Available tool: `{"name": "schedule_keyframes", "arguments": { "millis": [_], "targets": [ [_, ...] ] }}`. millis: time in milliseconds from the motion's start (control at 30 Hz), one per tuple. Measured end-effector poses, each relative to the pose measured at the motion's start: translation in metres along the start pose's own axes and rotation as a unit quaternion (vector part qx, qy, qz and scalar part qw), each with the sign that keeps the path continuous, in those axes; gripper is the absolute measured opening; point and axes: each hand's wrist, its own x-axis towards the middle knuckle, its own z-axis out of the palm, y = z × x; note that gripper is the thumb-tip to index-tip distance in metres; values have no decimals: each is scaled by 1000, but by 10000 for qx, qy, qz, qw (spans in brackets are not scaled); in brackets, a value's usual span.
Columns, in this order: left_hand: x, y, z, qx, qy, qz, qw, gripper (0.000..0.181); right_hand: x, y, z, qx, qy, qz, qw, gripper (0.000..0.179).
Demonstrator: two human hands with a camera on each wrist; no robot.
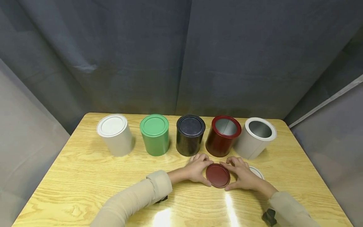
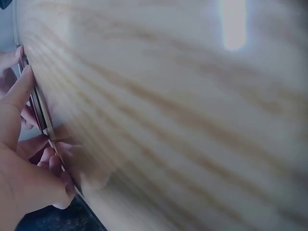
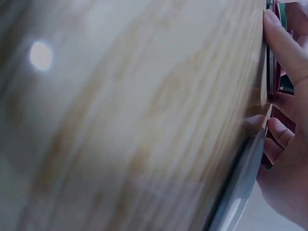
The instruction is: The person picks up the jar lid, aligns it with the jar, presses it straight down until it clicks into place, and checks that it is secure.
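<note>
My left hand and right hand hold the flat, round, dark-red lid by its sides, best lifted evenly.

You have a pale yellow wood-grain counter with a smooth, glossy finish that throws back bright streaks of light. The round dark-red lid looks smooth with a soft sheen. The dark-red cylindrical can has a satiny outside and a shiny, metal-looking grey interior; the open white cylindrical can looks smooth outside. Behind them you see a matt, creased dark-grey cloth curtain. Your cream sleeve is matt, wrinkled fabric.
</note>
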Motion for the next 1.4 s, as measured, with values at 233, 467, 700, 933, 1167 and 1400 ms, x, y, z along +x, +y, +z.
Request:
{"name": "schedule_keyframes", "arguments": {
  "millis": [233,467,700,933,1167,1400],
  "targets": [
    [0,1,0,91,27,-21,10000,80,2,-1,-1,158,-32,38,9999,90],
    [1,1,-1,63,50,45,10000,79,2,-1,0,333,-86,55,9994,89],
    [2,0,0,-38,21,86,10000,83,1,1,2,579,52,7,9983,86],
    [2,-2,-1,-220,29,182,9996,85,0,0,-1,688,230,-125,9973,84],
    [2,-3,-1,-484,252,324,9980,84,-2,-4,-9,649,420,-208,9968,83],
    [1,-1,-6,-804,608,586,9932,80,-3,-9,-19,495,436,-189,9976,82]
  ]
}}
